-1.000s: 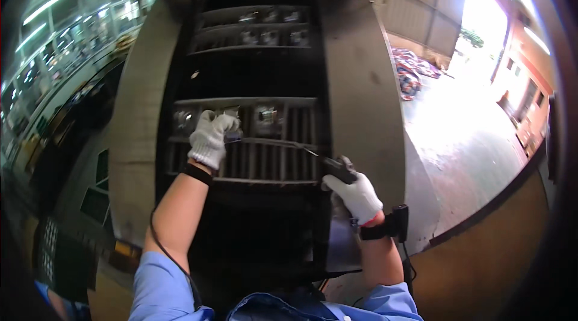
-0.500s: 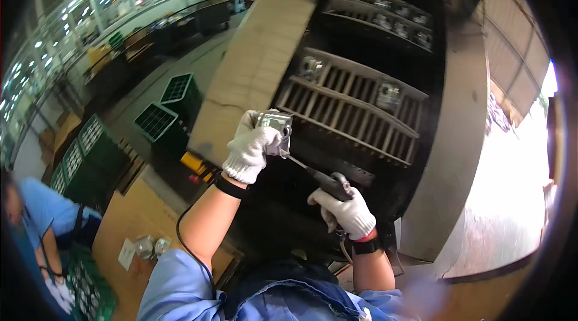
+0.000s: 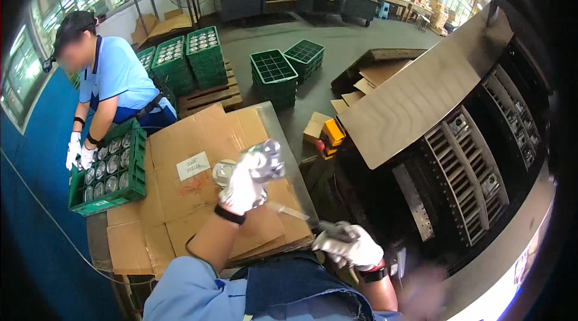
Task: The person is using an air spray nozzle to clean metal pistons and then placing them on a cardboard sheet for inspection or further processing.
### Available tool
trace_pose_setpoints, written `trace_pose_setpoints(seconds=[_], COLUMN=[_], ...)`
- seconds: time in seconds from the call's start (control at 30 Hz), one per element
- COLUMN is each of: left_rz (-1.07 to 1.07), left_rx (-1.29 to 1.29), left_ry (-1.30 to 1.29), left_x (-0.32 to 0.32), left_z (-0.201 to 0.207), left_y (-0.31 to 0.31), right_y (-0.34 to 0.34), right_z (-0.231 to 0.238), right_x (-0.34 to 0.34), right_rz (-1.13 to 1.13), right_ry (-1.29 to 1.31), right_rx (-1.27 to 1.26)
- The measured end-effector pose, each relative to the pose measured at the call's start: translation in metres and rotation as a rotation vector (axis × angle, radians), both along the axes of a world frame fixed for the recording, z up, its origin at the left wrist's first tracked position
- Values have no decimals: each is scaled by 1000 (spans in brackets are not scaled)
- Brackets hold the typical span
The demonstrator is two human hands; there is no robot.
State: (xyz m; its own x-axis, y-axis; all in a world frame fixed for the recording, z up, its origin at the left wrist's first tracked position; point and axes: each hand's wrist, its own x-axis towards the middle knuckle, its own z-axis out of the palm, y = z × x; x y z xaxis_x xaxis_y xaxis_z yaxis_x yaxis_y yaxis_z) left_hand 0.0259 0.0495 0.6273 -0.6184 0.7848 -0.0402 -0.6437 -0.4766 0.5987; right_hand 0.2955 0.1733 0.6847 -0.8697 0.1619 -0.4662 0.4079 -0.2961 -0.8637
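Gloved hands with a metal part and a hand tool over a cardboard-covered table

From the head camera, the left hand [image 3: 242, 187] was closed around a shiny metal part [image 3: 265, 160], held above the cardboard sheets [image 3: 198, 140]; the right hand [image 3: 352, 247] was clenched on a thin hand tool [image 3: 304, 220] near the dark slatted machine [image 3: 463, 182]. To the left, another person [image 3: 111, 80] had both gloved hands at a green crate [image 3: 108, 170] of round metal pieces

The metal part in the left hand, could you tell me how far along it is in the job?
Done: the metal part is off the dark rack, held in the gloved left hand over cardboard. In hand: the right hand grips a thin tool. Left: more parts sit in the rack; a co-worker's green crate holds others.
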Motion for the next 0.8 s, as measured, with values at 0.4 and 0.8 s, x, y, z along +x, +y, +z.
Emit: trace_pose_setpoints(seconds=[0.4,0.8], left_rz=[439,78], left_rx=[-1574,-316], left_ry=[898,1097], left_x=[-58,84], left_z=[-58,94], left_y=[-128,170], right_y=[40,101], right_z=[24,93], right_x=[14,272], right_rz=[-300,-1652], right_ry=[-44,-413], right_rx=[448,578])
